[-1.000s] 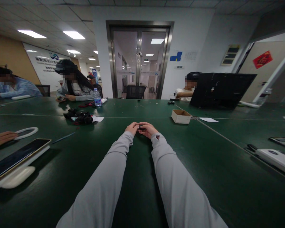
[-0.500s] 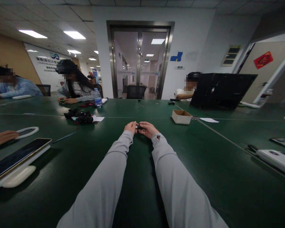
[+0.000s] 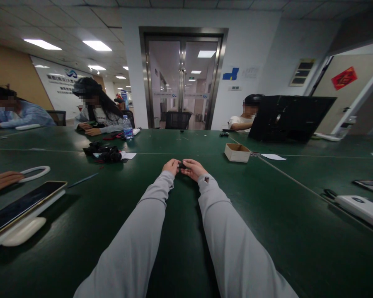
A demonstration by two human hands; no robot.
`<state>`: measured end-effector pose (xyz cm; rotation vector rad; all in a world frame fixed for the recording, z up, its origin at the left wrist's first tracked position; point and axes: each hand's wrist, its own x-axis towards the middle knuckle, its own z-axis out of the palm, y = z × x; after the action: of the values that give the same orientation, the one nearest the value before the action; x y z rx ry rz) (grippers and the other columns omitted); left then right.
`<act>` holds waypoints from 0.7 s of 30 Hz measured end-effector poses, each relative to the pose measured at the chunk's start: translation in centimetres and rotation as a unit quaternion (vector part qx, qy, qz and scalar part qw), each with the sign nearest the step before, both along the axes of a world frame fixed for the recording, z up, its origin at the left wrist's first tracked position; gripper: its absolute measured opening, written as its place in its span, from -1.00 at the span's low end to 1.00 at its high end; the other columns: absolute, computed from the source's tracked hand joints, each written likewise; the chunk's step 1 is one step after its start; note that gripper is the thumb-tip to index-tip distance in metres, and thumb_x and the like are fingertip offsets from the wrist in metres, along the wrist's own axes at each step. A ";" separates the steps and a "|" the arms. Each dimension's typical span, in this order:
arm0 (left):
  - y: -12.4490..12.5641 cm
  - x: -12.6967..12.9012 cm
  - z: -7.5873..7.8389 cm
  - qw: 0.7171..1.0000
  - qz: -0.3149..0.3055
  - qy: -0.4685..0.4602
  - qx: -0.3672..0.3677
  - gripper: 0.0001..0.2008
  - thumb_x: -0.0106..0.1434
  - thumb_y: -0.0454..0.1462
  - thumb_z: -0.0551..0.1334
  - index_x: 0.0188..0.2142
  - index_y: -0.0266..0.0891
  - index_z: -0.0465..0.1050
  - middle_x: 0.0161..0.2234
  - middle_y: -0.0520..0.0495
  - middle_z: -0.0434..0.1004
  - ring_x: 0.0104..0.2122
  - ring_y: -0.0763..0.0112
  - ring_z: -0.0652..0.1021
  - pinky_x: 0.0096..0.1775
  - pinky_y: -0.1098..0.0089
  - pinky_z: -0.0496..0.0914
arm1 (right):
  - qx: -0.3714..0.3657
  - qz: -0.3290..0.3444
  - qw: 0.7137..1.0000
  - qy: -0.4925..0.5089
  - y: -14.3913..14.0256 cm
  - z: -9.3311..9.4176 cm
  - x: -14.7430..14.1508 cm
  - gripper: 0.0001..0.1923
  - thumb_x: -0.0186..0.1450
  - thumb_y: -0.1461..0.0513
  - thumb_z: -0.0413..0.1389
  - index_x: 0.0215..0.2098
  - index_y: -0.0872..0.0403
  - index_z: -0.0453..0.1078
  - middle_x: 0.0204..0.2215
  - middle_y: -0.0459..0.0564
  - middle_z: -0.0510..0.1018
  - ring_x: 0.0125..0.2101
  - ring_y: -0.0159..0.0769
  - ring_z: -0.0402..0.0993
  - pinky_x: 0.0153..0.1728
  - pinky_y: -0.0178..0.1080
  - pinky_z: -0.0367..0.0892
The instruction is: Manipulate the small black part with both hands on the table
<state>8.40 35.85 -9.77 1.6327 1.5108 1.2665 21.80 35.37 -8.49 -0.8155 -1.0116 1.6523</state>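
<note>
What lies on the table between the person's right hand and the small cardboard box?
Nothing: in the head view only bare green table separates the right hand from the cardboard box.

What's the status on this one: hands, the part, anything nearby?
Left hand and right hand together, both pinching a small black part just above the green table. Cardboard box off to the right, apart from the hands.

Both arms outstretched, left hand (image 3: pixel 171 166) and right hand (image 3: pixel 193 168) fingertips meeting

Both hands (image 3: pixel 182 167) around small black part (image 3: pixel 182 165)
</note>
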 end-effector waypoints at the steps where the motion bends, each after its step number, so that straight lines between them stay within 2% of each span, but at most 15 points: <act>1: 0.1 0.0 -0.1 1.000 0.001 0.000 0.002 -0.70 0.18 -0.21 -0.04 -0.34 -0.24 0.44 -0.72 0.09 0.27 -0.66 0.54 0.33 -0.53 0.53 0.24 | 0.001 0.001 1.000 0.000 0.0 0.0 0.0 -0.87 0.17 0.39 0.11 -0.32 0.13 0.26 -0.54 -0.05 0.47 -0.61 -0.43 0.43 -0.53 -0.35 0.44; 4: 0.2 0.0 -0.1 1.000 -0.003 -0.013 0.002 -0.71 0.18 -0.21 -0.03 -0.35 -0.25 0.44 -0.72 0.09 0.26 -0.67 0.56 0.32 -0.54 0.53 0.23 | 0.002 0.003 1.000 0.000 0.1 -0.1 -0.1 -0.87 0.18 0.40 0.10 -0.32 0.14 0.25 -0.53 -0.03 0.48 -0.61 -0.43 0.44 -0.53 -0.35 0.44; 6: 0.2 0.0 0.1 0.999 -0.006 -0.053 -0.008 -0.71 0.17 -0.17 -0.01 -0.34 -0.27 0.43 -0.71 0.09 0.27 -0.68 0.57 0.30 -0.56 0.54 0.22 | 0.001 -0.001 1.000 0.002 0.1 -0.1 -0.1 -0.85 0.17 0.42 0.11 -0.31 0.14 0.25 -0.51 -0.02 0.48 -0.59 -0.40 0.46 -0.52 -0.35 0.44; 10: 0.1 -0.2 0.5 0.990 -0.008 -0.135 -0.028 -0.67 0.06 -0.07 0.16 -0.34 -0.31 0.42 -0.61 0.04 0.36 -0.66 0.60 0.30 -0.59 0.55 0.21 | -0.004 -0.019 1.000 0.005 0.0 0.1 -0.3 -0.80 0.14 0.44 0.12 -0.31 0.13 0.23 -0.51 -0.03 0.48 -0.56 -0.36 0.48 -0.50 -0.32 0.46; 15: 0.0 -0.4 0.8 0.988 -0.013 -0.153 -0.035 -0.63 -0.01 -0.05 0.23 -0.31 -0.30 0.45 -0.56 0.02 0.38 -0.61 0.59 0.33 -0.61 0.57 0.20 | 0.005 -0.016 1.000 -0.019 -0.3 -0.2 -0.7 -0.84 0.14 0.40 0.15 -0.36 0.15 0.24 -0.57 -0.06 0.46 -0.57 -0.38 0.48 -0.49 -0.35 0.46; 18: -0.1 -0.6 1.1 0.986 -0.015 -0.153 -0.062 -0.67 0.05 -0.09 0.19 -0.28 -0.29 0.43 -0.62 0.07 0.32 -0.66 0.62 0.29 -0.63 0.58 0.18 | 0.027 -0.012 0.996 -0.082 -0.3 -0.3 -1.2 -0.79 0.11 0.35 0.20 -0.37 0.15 0.22 -0.60 -0.09 0.45 -0.59 -0.40 0.47 -0.53 -0.37 0.44; 21: -0.5 -1.6 1.7 0.984 0.001 -0.144 -0.109 -0.71 0.11 -0.12 0.14 -0.30 -0.30 0.42 -0.67 0.08 0.28 -0.73 0.64 0.24 -0.67 0.58 0.13 | 0.035 0.064 0.974 -0.214 -0.1 1.0 -1.0 -0.65 0.03 0.25 0.27 -0.32 0.13 0.21 -0.65 -0.12 0.43 -0.66 -0.38 0.43 -0.64 -0.36 0.39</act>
<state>6.77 35.39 -8.12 1.2494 1.4151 1.2302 20.75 35.30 -7.49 -1.1068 -1.4368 1.5705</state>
